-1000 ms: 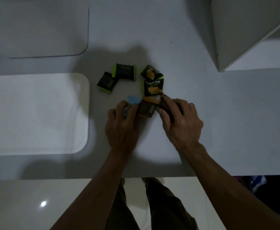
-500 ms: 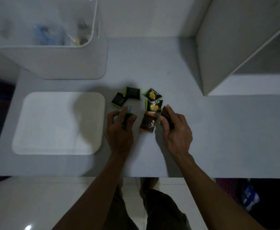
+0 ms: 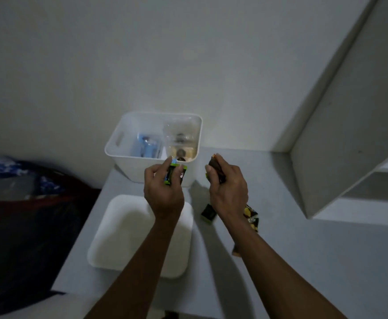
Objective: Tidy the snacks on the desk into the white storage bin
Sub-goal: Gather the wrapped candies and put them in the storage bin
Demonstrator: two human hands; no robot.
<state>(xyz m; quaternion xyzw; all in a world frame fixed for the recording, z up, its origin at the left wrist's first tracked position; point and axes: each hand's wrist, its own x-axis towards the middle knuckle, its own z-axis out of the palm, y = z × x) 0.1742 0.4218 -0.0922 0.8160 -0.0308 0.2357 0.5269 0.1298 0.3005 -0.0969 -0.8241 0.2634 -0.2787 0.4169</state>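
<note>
Head view, only one: the white storage bin (image 3: 128,157) is standing at the back of the grey desk (image 3: 303,261) against the wall, open-topped, already holding blue packets and a clear packet of biscuits. Left hand (image 3: 163,192) is hovering just in front of the bin's near wall, fingers pinching narrow around a green-edged dark snack packet (image 3: 171,174) plus a bit of blue wrapper peeking above it; a second item behind the fingertips is too blurred to name. Right hand (image 3: 228,192) is hanging in front and to the right of the bin, fingers curled tight around a brown snack packet (image 3: 216,168) with its orange end sticking up. Snacks remaining on the desk, all in front-right of the bin and partly under the right wrist: a green-edged dark sachet (image 3: 208,212), a black-and-yellow packet (image 3: 251,218), and a brown packet corner (image 3: 236,252) showing beside the forearm. A flat white lid (image 3: 128,238) is lying directly in front of the bin. Judging handling: these are looking like light, crinkly foil sachets, soft and a bit slippery, contents probably crumbly, so pinching across the flat faces or at the sealed edge, no squeezing; several are fitting in one hand. Both loads are sitting near rim height, not yet over the opening.
</note>
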